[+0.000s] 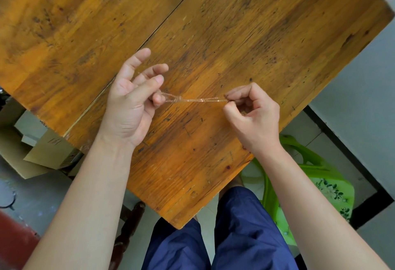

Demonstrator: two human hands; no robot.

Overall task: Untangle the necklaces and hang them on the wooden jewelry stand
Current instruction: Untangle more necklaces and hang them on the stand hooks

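Down on the floor by my left arm there is a brown cardboard box (51, 152). Someone wrote a number by hand on its top flap with a dark pen. It looks like 161, but the middle mark could be a 9, I cannot tell. Just above it, on the edge of a pale box (30, 120), there is tiny dark print. It may start with DICO, but it is too small to read well

Worn orange-brown wooden tabletop (235, 34), set at an angle, one corner pointing toward the person's lap. Dark seam (147, 38) runs diagonally between planks. Surface has black specks, scratches, scuffs.
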